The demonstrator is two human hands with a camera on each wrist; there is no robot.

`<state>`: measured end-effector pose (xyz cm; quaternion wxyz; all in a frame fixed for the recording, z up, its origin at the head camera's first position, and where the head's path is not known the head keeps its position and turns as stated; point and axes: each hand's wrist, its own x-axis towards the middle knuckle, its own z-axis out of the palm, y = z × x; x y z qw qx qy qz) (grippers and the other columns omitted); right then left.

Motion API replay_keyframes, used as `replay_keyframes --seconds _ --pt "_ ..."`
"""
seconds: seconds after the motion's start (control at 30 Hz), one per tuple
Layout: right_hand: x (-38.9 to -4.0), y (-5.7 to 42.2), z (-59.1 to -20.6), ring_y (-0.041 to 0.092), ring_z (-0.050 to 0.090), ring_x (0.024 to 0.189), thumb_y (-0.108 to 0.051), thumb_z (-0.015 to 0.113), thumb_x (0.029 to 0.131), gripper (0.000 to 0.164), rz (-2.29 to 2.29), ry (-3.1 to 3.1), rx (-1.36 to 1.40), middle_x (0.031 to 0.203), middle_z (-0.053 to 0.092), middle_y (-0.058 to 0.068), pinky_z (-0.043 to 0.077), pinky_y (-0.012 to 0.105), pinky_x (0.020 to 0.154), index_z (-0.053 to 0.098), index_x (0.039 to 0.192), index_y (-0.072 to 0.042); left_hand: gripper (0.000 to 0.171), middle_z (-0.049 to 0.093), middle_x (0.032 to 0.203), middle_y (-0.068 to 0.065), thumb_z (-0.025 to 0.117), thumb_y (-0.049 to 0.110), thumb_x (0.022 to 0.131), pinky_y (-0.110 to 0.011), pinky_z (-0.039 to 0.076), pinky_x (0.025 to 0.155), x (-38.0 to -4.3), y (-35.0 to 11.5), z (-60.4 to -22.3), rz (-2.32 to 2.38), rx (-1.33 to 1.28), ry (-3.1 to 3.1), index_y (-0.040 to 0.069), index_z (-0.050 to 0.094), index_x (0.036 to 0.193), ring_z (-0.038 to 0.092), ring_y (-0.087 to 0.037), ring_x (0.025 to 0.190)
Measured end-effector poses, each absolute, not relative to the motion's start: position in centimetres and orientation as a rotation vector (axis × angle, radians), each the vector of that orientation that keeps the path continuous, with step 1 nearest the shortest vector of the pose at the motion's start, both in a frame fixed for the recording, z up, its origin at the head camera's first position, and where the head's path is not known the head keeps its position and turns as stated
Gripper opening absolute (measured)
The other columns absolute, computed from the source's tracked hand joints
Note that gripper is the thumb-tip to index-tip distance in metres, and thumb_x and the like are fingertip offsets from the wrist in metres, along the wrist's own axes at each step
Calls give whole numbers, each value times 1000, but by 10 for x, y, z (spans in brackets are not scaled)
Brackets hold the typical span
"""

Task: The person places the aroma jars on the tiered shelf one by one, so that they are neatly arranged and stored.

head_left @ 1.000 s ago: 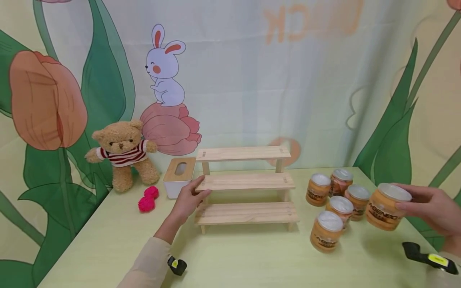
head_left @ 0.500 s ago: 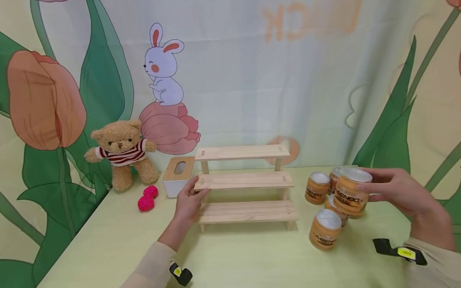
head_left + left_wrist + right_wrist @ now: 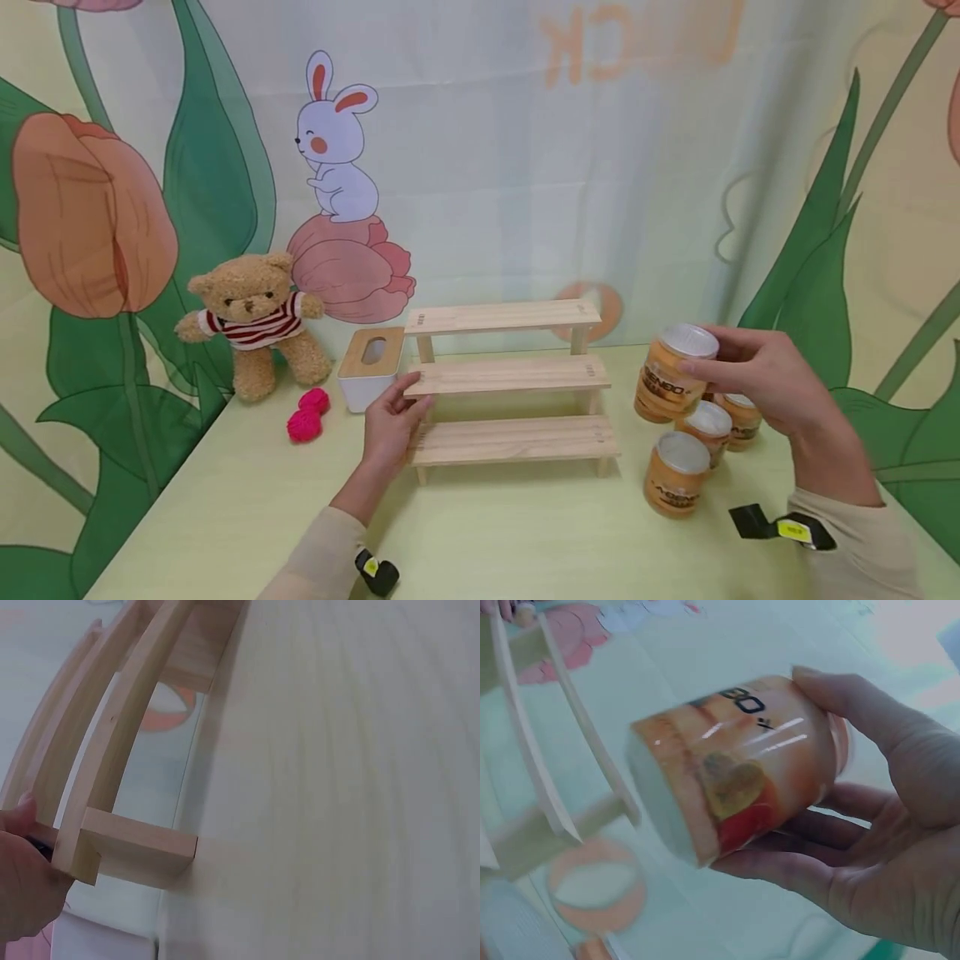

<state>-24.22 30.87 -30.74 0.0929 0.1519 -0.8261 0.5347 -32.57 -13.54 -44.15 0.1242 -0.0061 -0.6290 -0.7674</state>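
Observation:
My left hand (image 3: 392,429) grips the left end of a three-tier wooden display stand (image 3: 510,377) at its middle shelf. The left wrist view shows that hand (image 3: 30,889) at the end of the wooden shelves (image 3: 124,735). My right hand (image 3: 765,375) holds an orange-labelled can (image 3: 672,372) with a silvery lid, raised to the right of the stand. Seen from the right wrist, the thumb and fingers (image 3: 855,705) wrap around the can (image 3: 742,765). Below it stand several similar cans, including a front one (image 3: 677,475); the raised can partly hides those behind.
Left of the stand is a white tissue box (image 3: 371,367) with a wooden lid. Farther left, a teddy bear (image 3: 255,325) sits against the printed backdrop, with pink yarn-like balls (image 3: 306,423) before it. The pale green table (image 3: 510,533) extends in front.
My right hand has carried the can leftward over the other cans, toward the stand, and slightly higher. My left hand stays at the middle shelf's left end.

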Motion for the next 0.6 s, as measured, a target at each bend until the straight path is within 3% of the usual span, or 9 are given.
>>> replay_keyframes --seconds 0.17,0.4,0.6 --pt "-248 266 -303 13 66 91 -20 79 89 55 1652 -2422 415 105 70 -2 57 31 72 59 134 3 51 73 94 -6 74 -5 87 -17 43 56 -325 -137 -438 -2212 -21 -1868 0 61 136 59 -7 72" --pt "-255 215 -289 18 66 98 -29 84 84 60 1684 -2476 444 116 69 12 56 32 77 62 134 -3 54 71 83 -4 76 -3 87 -17 32 48 -322 -137 -435 -2186 -2 -1890 0 59 138 50 -6 59" --pt "-272 184 -278 23 65 102 -29 84 84 54 1711 -2444 547 117 68 11 56 38 80 65 130 -8 53 71 81 -2 75 -6 86 -18 32 49 -323 -136 -433 -2199 7 -1877 1 60 136 50 -8 59"
